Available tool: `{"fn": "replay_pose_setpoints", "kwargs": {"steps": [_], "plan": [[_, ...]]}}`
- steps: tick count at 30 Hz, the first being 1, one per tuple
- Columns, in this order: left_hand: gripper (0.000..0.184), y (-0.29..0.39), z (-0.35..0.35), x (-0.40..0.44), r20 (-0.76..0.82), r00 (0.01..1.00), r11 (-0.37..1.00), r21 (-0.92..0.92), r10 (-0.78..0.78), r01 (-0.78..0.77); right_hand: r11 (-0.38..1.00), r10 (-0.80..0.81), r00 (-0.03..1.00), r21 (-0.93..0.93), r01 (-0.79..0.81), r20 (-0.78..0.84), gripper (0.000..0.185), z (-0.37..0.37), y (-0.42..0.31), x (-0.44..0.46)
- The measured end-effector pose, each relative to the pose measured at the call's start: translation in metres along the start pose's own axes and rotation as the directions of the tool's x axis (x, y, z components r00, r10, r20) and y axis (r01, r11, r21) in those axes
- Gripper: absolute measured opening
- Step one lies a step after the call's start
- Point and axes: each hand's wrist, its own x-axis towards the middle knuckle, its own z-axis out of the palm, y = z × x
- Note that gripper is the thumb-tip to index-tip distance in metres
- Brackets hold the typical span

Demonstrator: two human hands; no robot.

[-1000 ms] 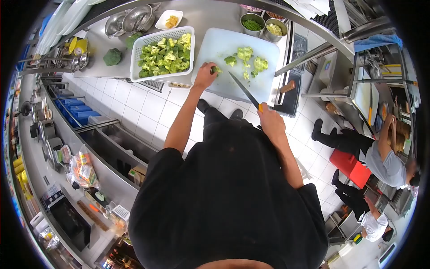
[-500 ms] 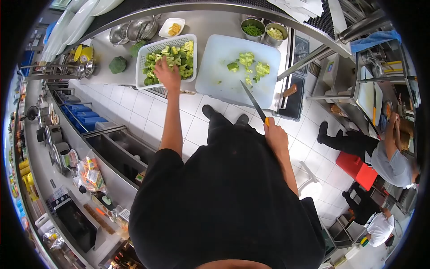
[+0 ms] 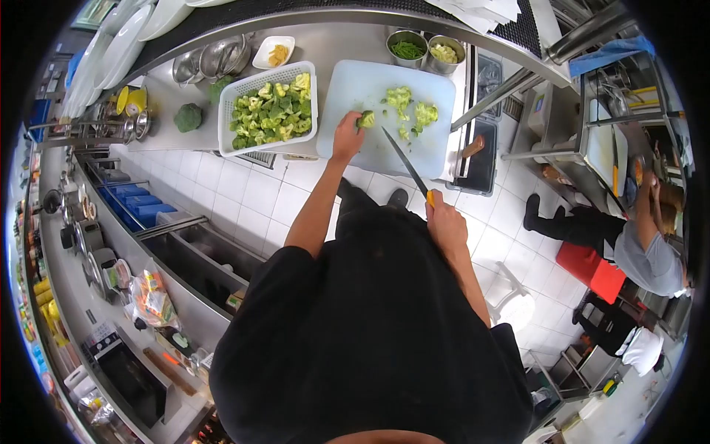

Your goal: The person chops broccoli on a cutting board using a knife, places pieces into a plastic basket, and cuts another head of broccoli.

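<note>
At the left part of the white cutting board (image 3: 347,81), my left hand (image 3: 347,136) pinches a small broccoli floret (image 3: 366,119). My right hand (image 3: 446,220) is wrapped round the yellow handle of a knife (image 3: 405,162), whose blade points up and left over the board, its tip a little right of the held floret. Several broccoli pieces (image 3: 399,101) lie on the right half of the board. Left of the board stands a white basket (image 3: 224,126) full of cut broccoli (image 3: 274,115).
Whole broccoli (image 3: 188,117), metal bowls (image 3: 224,57) and a small white dish (image 3: 273,52) are on the counter at left. Two metal pots (image 3: 407,49) stand behind the board. A metal shelf edge (image 3: 355,12) crosses above. Two people (image 3: 647,255) are at the right.
My left hand has moved right from the basket to the board and now has a floret in it. My right hand still holds the knife. The white basket has stayed beside the board.
</note>
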Motion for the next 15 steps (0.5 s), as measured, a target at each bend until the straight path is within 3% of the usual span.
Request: {"fn": "replay_pose_setpoints", "kwargs": {"steps": [6,15], "plan": [[0.036,0.005,-0.008,-0.007,-0.042,0.991,0.989,-0.076,0.125,-0.128,0.992,-0.106,0.994,-0.073,0.106,0.008,0.032,-0.003,-0.009,0.011],[0.025,0.007,-0.012,-0.009,0.008,0.997,0.989,-0.131,0.071,-0.069,0.982,-0.15,0.983,-0.099,0.161,0.108,0.029,-0.005,-0.013,0.047]]}}
